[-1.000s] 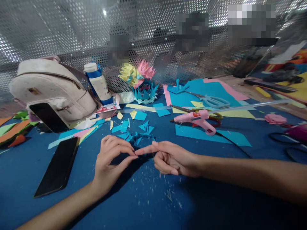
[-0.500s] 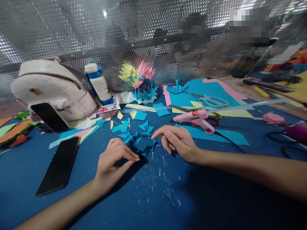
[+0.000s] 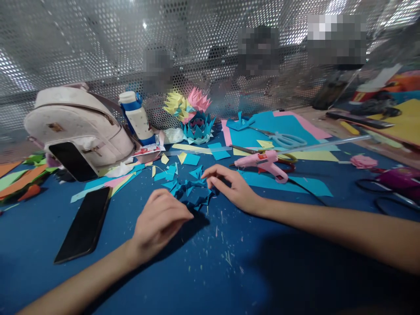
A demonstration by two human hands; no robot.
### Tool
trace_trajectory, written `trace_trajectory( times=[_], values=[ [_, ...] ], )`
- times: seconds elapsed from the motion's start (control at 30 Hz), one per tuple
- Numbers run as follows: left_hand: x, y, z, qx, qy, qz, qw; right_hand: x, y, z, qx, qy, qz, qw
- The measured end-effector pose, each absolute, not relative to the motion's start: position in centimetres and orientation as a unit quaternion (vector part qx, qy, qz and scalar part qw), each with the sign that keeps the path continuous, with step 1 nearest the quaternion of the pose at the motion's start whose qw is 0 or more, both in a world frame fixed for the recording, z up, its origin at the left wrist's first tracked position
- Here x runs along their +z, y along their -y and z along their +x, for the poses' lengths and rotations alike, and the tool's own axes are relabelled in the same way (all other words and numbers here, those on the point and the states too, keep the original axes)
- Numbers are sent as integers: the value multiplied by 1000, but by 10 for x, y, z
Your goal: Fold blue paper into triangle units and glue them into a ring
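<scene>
A ring of folded blue paper (image 3: 200, 200) lies on the dark blue table, with pointed pieces standing along its edge. My left hand (image 3: 163, 218) is at its near left side, fingers bent and drawn together; whether they hold anything is hidden. At the ring's right edge is my right hand (image 3: 231, 187), its index finger and thumb curved toward the blue paper with a gap between them. Small blue folded pieces (image 3: 170, 172) lie just behind the ring. Beyond my right hand rests a pink glue gun (image 3: 262, 162).
Behind stand paper flowers (image 3: 197, 127), a bottle (image 3: 138, 120) and a white backpack (image 3: 75, 118). One phone (image 3: 83, 225) lies at the left, another (image 3: 72, 161) leans on the backpack. Scissors (image 3: 288, 140) rest on blue sheets at the right, near a pink paper rose (image 3: 363, 162).
My right hand has moved slightly left and up along the ring's edge. The fingers of my left hand have curled in more. The view has shifted a little.
</scene>
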State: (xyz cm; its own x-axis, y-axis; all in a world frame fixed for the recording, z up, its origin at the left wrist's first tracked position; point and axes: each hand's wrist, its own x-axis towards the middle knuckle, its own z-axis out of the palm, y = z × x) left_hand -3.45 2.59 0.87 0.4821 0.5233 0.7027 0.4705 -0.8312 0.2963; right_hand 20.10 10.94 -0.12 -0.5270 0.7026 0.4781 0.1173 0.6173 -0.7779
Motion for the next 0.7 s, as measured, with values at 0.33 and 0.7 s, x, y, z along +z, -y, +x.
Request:
trace_trajectory(
  times=[0.33,0.7],
  values=[
    [6,-59,-59,415,-483,771,22,-2,-101,199,123,939,-191,257],
    [-9,-80,-82,290,-553,780,43,1,-90,200,100,947,-80,293]
  ],
)
